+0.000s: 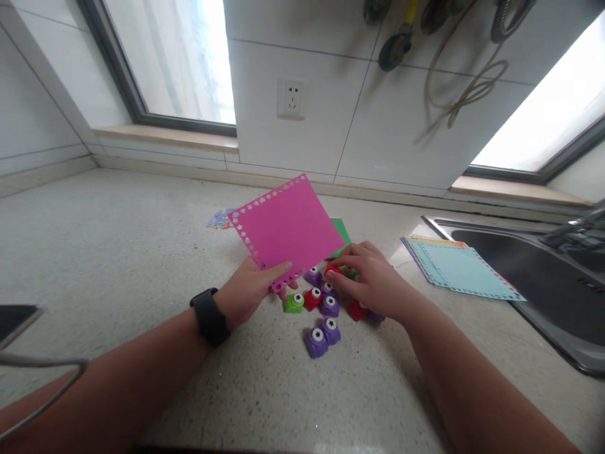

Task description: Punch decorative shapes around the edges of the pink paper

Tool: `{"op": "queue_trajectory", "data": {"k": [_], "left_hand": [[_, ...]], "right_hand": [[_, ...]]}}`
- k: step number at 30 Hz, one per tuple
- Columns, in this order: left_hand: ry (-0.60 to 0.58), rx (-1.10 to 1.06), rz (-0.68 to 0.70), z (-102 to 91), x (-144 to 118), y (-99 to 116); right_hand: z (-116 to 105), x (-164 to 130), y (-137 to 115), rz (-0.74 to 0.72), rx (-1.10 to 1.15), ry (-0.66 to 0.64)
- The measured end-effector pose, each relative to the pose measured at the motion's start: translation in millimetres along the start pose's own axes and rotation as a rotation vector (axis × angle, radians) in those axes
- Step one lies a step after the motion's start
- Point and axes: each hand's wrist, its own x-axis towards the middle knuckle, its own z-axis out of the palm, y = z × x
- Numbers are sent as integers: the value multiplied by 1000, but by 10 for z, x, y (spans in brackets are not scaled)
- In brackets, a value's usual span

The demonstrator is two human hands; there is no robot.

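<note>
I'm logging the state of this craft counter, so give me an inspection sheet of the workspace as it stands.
Surface: speckled countertop, sink at its right end.
Job's things: pink sheet with punched edges; small purple, red and green punches clustered beneath it.
Clutter: stack of punched coloured sheets by the sink; paper scraps; green sheet under the pink one.
Hands: left hand pinches the pink sheet's lower edge; right hand grips a red punch.
Cables: cord hanging on the wall.
Surroundings: tiled wall, socket, two windows.

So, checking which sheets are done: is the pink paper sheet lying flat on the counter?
No, the left hand holds the pink paper sheet tilted above the counter.
</note>
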Motion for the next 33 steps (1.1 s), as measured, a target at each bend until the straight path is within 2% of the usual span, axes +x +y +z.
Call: {"op": "queue_trajectory", "data": {"k": [7, 12, 16, 21, 25, 28, 33], "left_hand": [[-59, 46, -26, -56, 24, -64], [-87, 72, -45, -68, 29, -61], [-76, 61, -68, -61, 28, -55], [-62, 47, -73, -47, 18, -52], [-82, 55, -77, -51, 20, -47], [-114, 57, -81, -54, 21, -34], [-145, 98, -66, -54, 6, -14]], "right_hand": [[26, -10, -23, 24, -68, -128], [36, -2, 3, 28, -66, -151], [-24, 28, 29, 56, 160, -38], [-98, 30, -23, 243, 635, 195], [-30, 10, -61, 287, 816, 180], [36, 2, -49, 280, 871, 206], [47, -14, -51, 219, 837, 293]]}}
